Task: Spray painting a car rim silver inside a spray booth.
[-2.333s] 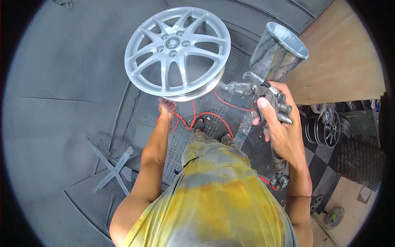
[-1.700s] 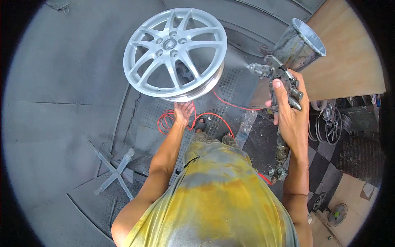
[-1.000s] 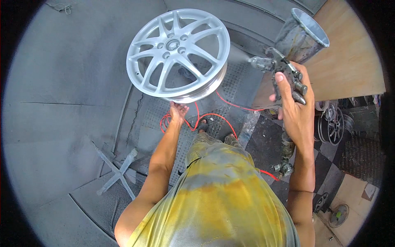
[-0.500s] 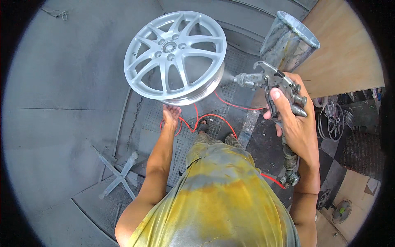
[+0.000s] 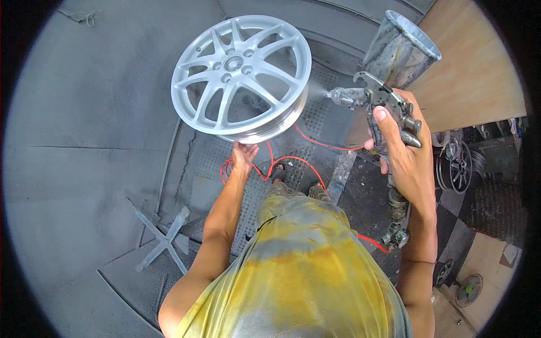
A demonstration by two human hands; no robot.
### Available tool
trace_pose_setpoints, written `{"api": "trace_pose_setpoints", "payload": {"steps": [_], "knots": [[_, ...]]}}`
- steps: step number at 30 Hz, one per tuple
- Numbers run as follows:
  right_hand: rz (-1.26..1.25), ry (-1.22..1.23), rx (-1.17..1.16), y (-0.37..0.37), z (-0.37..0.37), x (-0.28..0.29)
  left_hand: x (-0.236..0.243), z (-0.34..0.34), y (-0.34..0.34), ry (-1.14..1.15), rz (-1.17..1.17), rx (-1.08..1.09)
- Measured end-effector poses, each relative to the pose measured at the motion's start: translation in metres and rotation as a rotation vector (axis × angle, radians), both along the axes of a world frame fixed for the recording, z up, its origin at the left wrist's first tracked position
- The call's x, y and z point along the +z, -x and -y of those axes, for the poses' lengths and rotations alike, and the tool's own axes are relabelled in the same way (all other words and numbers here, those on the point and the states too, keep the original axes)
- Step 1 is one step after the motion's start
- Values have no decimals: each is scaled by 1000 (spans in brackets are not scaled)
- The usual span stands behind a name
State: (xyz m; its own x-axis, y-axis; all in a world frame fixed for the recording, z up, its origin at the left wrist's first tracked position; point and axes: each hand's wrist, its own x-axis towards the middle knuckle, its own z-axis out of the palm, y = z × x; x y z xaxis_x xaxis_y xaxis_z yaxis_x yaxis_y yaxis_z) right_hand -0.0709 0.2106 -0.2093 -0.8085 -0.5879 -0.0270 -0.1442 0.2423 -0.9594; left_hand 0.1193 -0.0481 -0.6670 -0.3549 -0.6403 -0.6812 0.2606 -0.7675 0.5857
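A silver alloy wheel (image 5: 234,93) with paired spokes stands raised in front of me, face up and slightly tilted. At its near lower edge is my left hand (image 5: 244,158), palm up, fingers loosely extended against the underside of the rim; some fingertips are hidden there. My right hand (image 5: 403,152) is wrapped round the grip of a spray gun (image 5: 369,101), with fingers on the trigger. A paint-stained cup (image 5: 394,53) sits on top of the gun. From the nozzle, pointed left at the wheel's side, comes a faint mist. Whatever supports the wheel is hidden beneath it.
A red hose (image 5: 301,160) loops over the floor by my feet. To the left stands a grey-coated cross-shaped stand (image 5: 163,242) beside grey walls (image 5: 84,112). At right are a wooden panel (image 5: 479,67), other wheels (image 5: 459,166) and a fan (image 5: 469,290).
The wheel's spokes and bolt holes have turned about its centre. My left hand has shifted slightly right along the rim. The spray gun has moved a little right, away from the wheel.
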Motion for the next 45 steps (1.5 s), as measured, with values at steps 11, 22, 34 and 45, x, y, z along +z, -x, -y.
{"api": "trace_pose_setpoints", "payload": {"steps": [11,22,34,45], "knots": [[-194,-26,15,12,1,-14,-14,81,-41,84,140,15],[-124,-73,-6,13,-5,-12,15,-14,2,-33,-44,-53],[-71,-62,55,14,-4,-13,-23,48,-36,-4,87,15],[-64,50,80,6,-1,-7,-6,21,-16,-29,80,65]]}}
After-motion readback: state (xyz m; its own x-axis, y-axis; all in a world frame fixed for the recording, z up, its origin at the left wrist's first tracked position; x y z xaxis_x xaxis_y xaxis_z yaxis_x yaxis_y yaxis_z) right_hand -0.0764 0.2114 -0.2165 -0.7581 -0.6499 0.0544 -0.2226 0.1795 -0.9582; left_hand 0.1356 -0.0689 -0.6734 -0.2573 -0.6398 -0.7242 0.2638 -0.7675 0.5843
